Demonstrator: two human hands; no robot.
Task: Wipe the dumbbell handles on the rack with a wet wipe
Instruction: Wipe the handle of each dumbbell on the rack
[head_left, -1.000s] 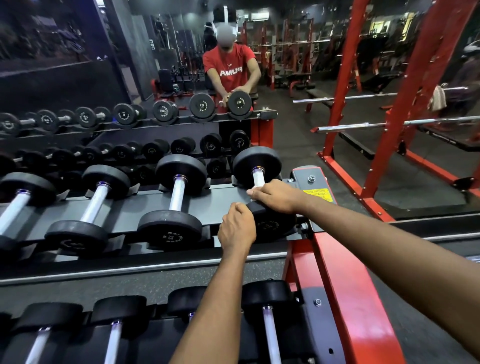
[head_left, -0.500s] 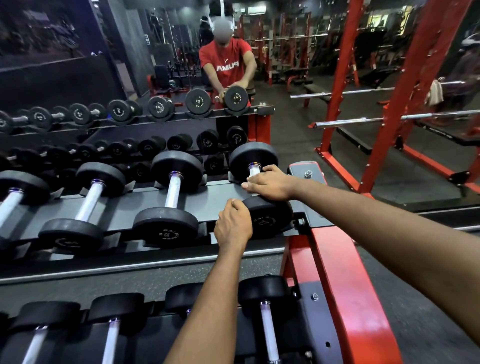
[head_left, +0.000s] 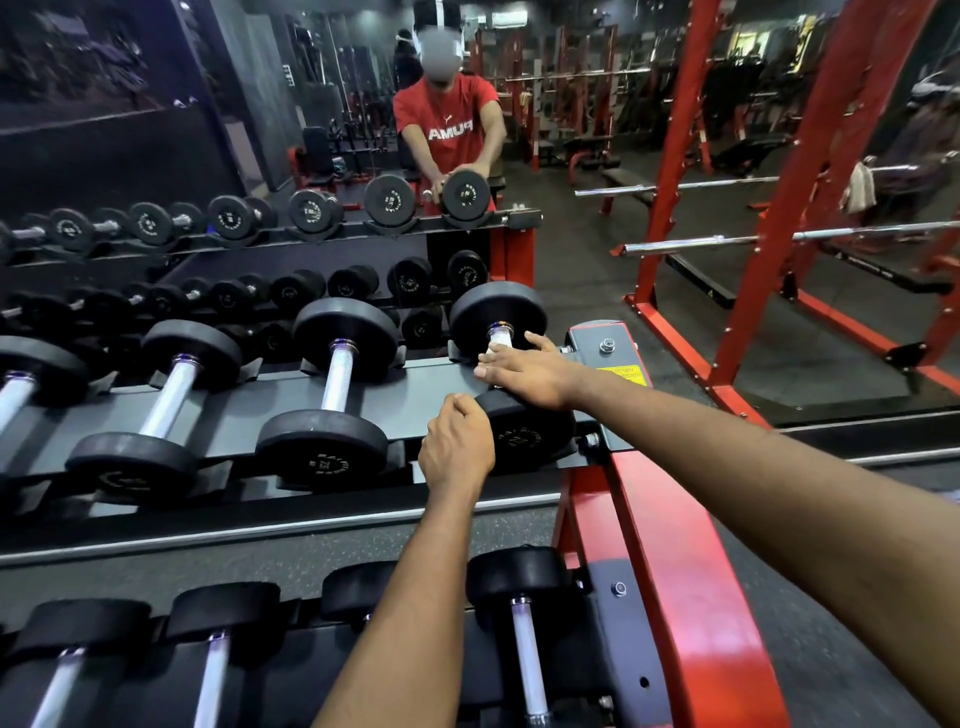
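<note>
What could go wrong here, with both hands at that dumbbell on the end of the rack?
1. The right hand lies across the handle of the end dumbbell, between its two heads; if the dumbbell rolled in its cradle, fingers might get pinched.
2. The left hand is curled against the near head, close to the rack edge; knuckles could be caught there.
3. No wet wipe shows, so the handle may go unwiped.

- The bare grey shelf (head_left: 415, 392) lies open between the end dumbbell (head_left: 524, 439) and its neighbour (head_left: 337, 376).
- The left hand (head_left: 457, 447) and right hand (head_left: 524, 366) crowd the end dumbbell.
- The red rack frame (head_left: 675, 571) blocks the right.
</note>
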